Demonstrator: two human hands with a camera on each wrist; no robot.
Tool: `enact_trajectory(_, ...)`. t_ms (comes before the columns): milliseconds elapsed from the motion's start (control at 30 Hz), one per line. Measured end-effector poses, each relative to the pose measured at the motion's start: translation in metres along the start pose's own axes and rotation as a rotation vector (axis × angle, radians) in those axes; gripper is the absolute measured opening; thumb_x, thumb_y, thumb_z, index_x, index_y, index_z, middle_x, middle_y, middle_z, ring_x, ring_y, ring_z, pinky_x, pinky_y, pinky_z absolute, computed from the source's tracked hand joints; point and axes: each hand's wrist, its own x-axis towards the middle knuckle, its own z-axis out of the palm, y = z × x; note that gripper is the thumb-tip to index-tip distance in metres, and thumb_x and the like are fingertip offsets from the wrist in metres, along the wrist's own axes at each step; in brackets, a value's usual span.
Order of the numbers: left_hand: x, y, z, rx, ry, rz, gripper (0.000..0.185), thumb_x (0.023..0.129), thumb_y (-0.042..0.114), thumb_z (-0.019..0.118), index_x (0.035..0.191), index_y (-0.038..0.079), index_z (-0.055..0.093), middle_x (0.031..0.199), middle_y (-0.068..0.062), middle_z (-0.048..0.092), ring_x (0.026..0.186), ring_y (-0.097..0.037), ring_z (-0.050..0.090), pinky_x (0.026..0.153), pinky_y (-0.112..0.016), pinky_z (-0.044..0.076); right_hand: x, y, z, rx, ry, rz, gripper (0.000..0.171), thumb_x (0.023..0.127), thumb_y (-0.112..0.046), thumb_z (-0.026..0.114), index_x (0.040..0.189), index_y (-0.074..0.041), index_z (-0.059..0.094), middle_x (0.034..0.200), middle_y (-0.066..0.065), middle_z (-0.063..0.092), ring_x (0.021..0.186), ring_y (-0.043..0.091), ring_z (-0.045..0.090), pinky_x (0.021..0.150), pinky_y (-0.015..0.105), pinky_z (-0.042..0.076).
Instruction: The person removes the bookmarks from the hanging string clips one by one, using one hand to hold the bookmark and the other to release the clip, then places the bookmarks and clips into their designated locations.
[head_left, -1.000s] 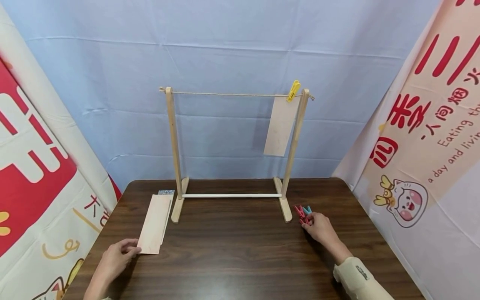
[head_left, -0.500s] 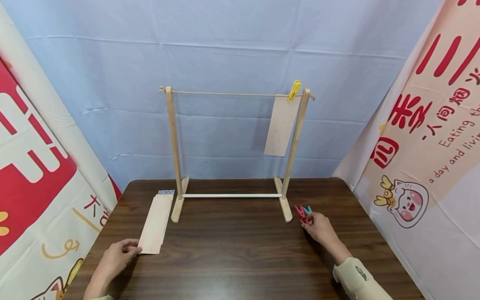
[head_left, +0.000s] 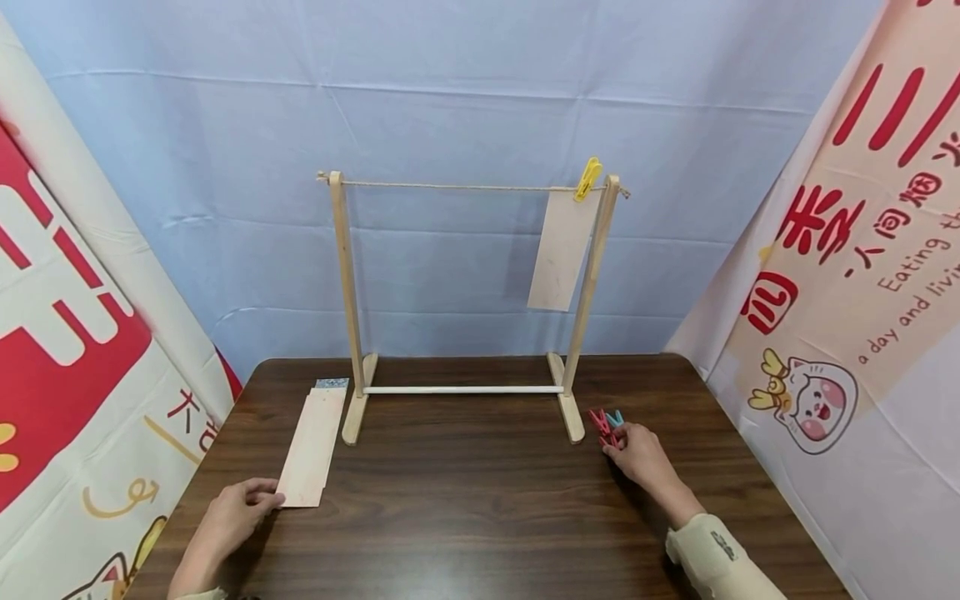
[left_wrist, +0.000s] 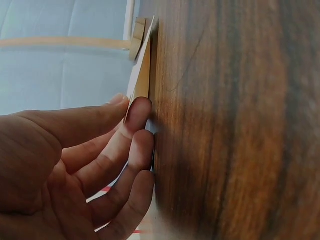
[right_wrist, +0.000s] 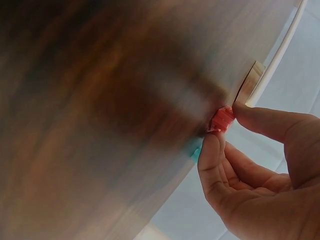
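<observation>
My left hand [head_left: 272, 498] lies at the near left of the dark wooden table [head_left: 465, 500]. Its thumb and forefinger pinch the near corner of a stack of pale paper sheets [head_left: 311, 446]. In the left wrist view the sheets' edge [left_wrist: 142, 75] runs between thumb and forefinger of that hand [left_wrist: 129, 104]. My right hand [head_left: 618, 437] is by the rack's right foot, pinching a red clothespin [head_left: 600, 423] that lies on the table. A blue clothespin [head_left: 615, 417] lies beside it. The right wrist view shows that hand [right_wrist: 222, 127] on the red clothespin [right_wrist: 221, 119], the blue one [right_wrist: 196, 152] below.
A wooden rack [head_left: 348, 292] stands at the back of the table with a string [head_left: 465, 187] across its top. A yellow clothespin [head_left: 587, 179] holds one paper sheet [head_left: 558, 250] on the string at its right end. Cloth banners hang on both sides.
</observation>
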Motion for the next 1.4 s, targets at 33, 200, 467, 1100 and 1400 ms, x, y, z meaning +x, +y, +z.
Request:
enact_trajectory(33,0.0000,0.0002,-0.0002,0.000,-0.002,-0.003,0.048,0.104,0.029,0.074,0.131,-0.009,0.068,0.109,-0.022,0.078,0.101,-0.038,0.074,0.082,-0.053,0.059,0.0003,0.0000,-0.0004,0.000,0.002,-0.004,0.025,0.096,-0.010,0.080,0.109,0.009,0.069,0.088,0.011,0.066,0.077,0.024,0.062,0.070,0.043,0.054)
enact_trajectory(200,-0.0003,0.0020,-0.0011,0.006,-0.011,-0.017,0.050,0.104,0.032,0.073,0.131,-0.010,0.068,0.110,-0.024,0.077,0.103,-0.041,0.074,0.085,-0.057,0.059,0.0004,0.0000,-0.0007,0.001,0.002,-0.005,0.024,0.096,-0.011,0.080,0.107,0.007,0.069,0.088,0.010,0.066,0.077,0.023,0.062,0.070,0.043,0.054)
enact_trajectory(467,0.0006,0.0010,-0.0004,0.020,0.012,-0.017,0.047,0.104,0.031,0.074,0.128,-0.009,0.069,0.106,-0.019,0.078,0.100,-0.040,0.073,0.083,-0.057,0.058,-0.0014,-0.0006,-0.0002,0.010,-0.014,0.017,0.027,0.097,-0.012,0.079,0.111,0.009,0.069,0.090,0.011,0.066,0.078,0.023,0.062,0.071,0.045,0.055)
enact_trajectory(1100,-0.0028,0.0022,0.0032,0.019,0.091,-0.007,0.031,0.101,0.025,0.077,0.115,-0.002,0.074,0.096,-0.011,0.078,0.092,-0.033,0.073,0.077,-0.049,0.057,-0.0037,0.0004,-0.0002,0.018,0.032,-0.012,0.036,0.098,-0.017,0.079,0.116,0.013,0.069,0.087,0.012,0.065,0.074,0.021,0.060,0.067,0.041,0.053)
enact_trajectory(1400,-0.0025,0.0029,0.0031,0.039,0.126,0.001,0.030,0.103,0.026,0.074,0.116,-0.001,0.075,0.100,-0.014,0.079,0.098,-0.038,0.073,0.082,-0.052,0.057,-0.0067,-0.0041,-0.0066,0.038,0.075,-0.031,0.047,0.100,-0.018,0.076,0.128,0.018,0.064,0.098,0.023,0.065,0.076,0.025,0.060,0.066,0.042,0.053)
